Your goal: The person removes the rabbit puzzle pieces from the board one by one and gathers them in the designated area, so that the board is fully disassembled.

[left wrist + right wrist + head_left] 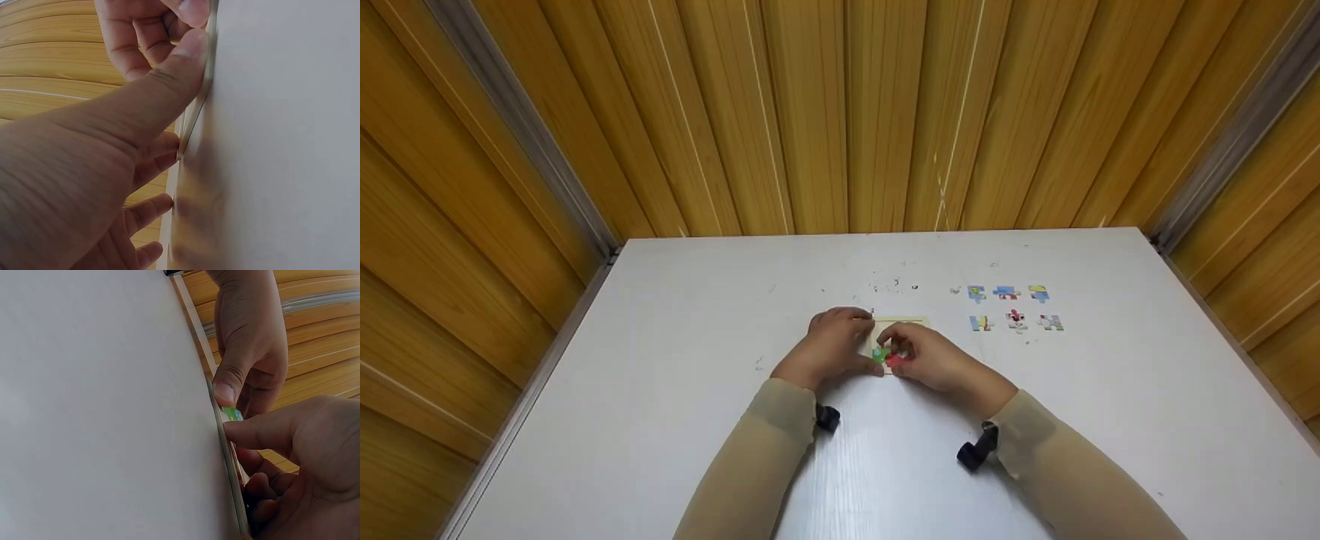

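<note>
A small pale puzzle tray (906,319) lies on the white table between the hands. The left hand (834,346) grips its left side, with the thumb at the near edge, also seen in the left wrist view at the tray's edge (196,107). Inside the tray's near part sit a green piece (879,355) and, beside it, a red piece (895,361). The right hand (937,358) pinches at the red piece, its fingers curled over the tray. In the right wrist view the green piece (232,414) shows between both thumbs; fingers hide much of the tray.
Several loose puzzle pieces lie in two rows to the right of the tray, among them a blue one (1006,292) and one with a red figure (1016,320). Small dark marks dot the white table (697,322). Wood-patterned panels (877,112) stand behind and at both sides.
</note>
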Demonstrator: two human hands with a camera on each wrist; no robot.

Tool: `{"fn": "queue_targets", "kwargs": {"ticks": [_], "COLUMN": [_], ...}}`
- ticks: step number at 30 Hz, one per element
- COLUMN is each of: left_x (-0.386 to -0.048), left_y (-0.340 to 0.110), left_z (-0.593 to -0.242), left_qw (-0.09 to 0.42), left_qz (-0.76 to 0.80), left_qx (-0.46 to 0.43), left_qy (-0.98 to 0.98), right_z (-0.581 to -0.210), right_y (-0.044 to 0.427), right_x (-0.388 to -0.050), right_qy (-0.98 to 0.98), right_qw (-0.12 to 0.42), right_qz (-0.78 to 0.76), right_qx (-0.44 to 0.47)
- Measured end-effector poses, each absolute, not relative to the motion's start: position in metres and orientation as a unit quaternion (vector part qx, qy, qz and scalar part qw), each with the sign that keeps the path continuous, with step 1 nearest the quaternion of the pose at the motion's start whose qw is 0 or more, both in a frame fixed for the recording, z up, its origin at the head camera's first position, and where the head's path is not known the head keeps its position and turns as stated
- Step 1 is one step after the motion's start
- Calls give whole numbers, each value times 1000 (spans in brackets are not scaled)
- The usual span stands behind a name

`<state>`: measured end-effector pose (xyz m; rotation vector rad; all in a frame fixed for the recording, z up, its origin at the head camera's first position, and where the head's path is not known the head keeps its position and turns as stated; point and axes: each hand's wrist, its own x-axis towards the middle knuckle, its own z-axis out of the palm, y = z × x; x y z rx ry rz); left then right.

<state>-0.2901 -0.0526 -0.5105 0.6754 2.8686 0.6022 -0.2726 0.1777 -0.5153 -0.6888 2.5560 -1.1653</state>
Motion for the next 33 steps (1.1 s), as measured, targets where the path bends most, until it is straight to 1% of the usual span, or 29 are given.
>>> {"fn": "queue_targets", "kwargs": {"ticks": [17,33], "left_x": [-290,-289], "left_y": [-52,-53], "left_z": [-510,-509], "left_qw": [68,74], "left_qz": [194,213], "left_qx": [222,220], "left_qy": [953,949], "right_z": [-517,-519], "right_y": [175,177], "right_x": [-269,-270], "right_qy": [877,881], "right_qw": [132,113], "right_qz": [-416,-406], "right_qx": [-200,-216]}}
